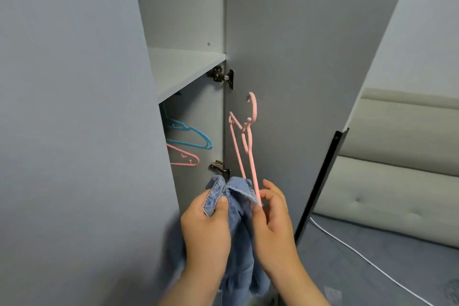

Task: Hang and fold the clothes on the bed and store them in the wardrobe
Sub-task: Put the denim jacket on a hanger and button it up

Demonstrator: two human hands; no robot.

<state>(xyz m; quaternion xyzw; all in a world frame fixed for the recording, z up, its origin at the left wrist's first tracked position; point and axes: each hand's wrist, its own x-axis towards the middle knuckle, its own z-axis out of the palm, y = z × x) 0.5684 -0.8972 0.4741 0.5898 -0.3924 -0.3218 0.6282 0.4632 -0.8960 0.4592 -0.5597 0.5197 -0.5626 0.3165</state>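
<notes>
Head view: a person's L hand (206, 228) grips the collar of a denim shirt (239, 228), thumb pressed on the cloth, just in front of an open wardrobe (183, 7). R hand (273, 226) pinches the low end of a pink hanger (248, 146), held upright w/ hook on top, its tip at the collar. Inside, under a shelf (183, 67), hang a blue hanger (191, 135) & a 2nd pink hanger (185, 158); bed (385, 256) at right.

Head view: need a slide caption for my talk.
At the open wardrobe, the left hand grips a denim shirt by its collar while the right hand pinches a pink hanger, hook up.
</notes>
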